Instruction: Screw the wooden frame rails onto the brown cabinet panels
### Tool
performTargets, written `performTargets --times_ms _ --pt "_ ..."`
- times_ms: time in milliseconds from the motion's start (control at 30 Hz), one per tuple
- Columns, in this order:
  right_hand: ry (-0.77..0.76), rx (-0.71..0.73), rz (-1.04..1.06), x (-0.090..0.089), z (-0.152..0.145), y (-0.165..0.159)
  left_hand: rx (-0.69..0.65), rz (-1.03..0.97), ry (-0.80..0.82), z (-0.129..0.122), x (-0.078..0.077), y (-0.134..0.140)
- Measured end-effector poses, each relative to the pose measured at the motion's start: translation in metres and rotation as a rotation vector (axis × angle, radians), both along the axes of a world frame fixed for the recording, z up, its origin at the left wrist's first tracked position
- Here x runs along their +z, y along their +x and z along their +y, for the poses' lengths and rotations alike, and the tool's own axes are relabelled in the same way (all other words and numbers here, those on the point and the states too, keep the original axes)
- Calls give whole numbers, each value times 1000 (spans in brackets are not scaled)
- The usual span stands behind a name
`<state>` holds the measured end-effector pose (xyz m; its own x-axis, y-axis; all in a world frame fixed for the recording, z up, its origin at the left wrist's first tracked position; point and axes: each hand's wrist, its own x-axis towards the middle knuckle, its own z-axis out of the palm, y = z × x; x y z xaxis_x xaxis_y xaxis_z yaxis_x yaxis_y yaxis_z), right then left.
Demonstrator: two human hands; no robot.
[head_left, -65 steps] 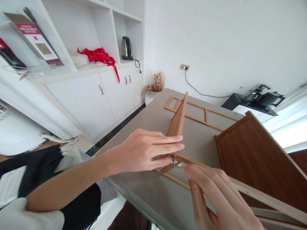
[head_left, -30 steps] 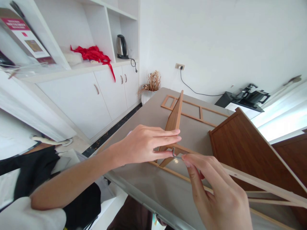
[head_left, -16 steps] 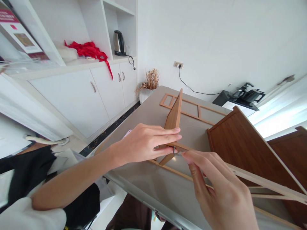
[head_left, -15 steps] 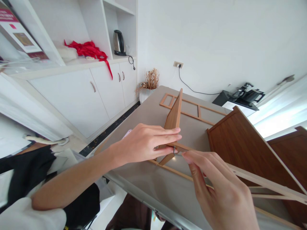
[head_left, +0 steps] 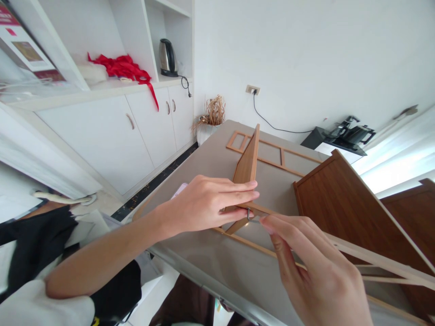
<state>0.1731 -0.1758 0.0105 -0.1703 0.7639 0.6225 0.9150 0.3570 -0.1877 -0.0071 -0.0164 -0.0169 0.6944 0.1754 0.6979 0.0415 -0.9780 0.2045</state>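
My left hand (head_left: 207, 199) is closed around the near end of an upright wooden board (head_left: 248, 158), where it meets a wooden rail (head_left: 260, 209). Its fingers lie along the board's edge and the joint. Between the fingertips of my right hand (head_left: 316, 260) is the long arm of a small metal hex key (head_left: 249, 216). The key's short bent end points up at the underside of the rail, right beside my left fingers. Whether the tip sits in a screw is hidden. Another part of the wooden frame (head_left: 244, 242) lies below on the grey table (head_left: 224, 265).
A ladder-like wooden frame (head_left: 282, 158) lies at the table's far side. Large brown wooden panels (head_left: 343, 203) stand on the right. A phone (head_left: 179, 190) lies partly behind my left wrist. White cabinets (head_left: 98, 131) line the left wall; a black kettle (head_left: 360, 135) stands at the back right.
The hex key has turned slightly, and my right hand has shifted a little to the right and down. My left hand keeps its hold on the board.
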Motion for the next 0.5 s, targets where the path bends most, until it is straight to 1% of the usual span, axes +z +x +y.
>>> performTargets --times_ms 100,233,367,433,500 --pt "15 18 6 2 1 0 3 -3 -3 0 0 0" --pt "-19 12 -17 4 1 1 11 3 -7 -1 0 -1" --pt "-19 10 -47 4 0 0 8 -1 -11 0 1 -1" --pt "-28 25 -91 8 -1 0 9 3 -13 0 0 -1" --pt "-74 33 -147 14 -1 0 5 3 -10 0 0 -2"
